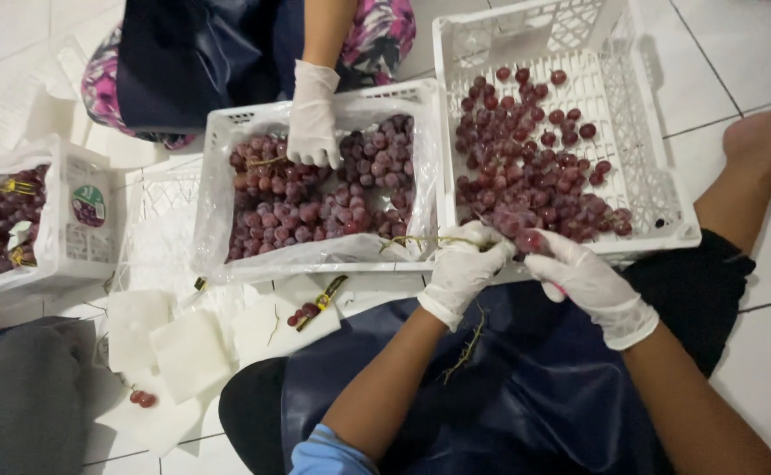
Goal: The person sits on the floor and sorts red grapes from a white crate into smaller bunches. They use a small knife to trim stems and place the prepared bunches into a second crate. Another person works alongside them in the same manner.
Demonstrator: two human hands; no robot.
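White floor tiles (755,62) lie under two crates. My left hand (460,268) pinches a grape stem (429,240), and my right hand (592,286) closes on a red grape (529,240) at the near rim of the right crate (658,189). Another person's gloved hand (312,119) rests in the lined crate (227,141).

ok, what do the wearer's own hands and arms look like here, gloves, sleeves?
Both hands wear thin white disposable gloves, wrinkled, with rolled cuffs at the wrist: left hand, right hand. Forearms are bare above the cuffs. A light blue sleeve shows near the left elbow. No markings show on the gloves. The other white-gloved hand at top belongs to a co-worker.
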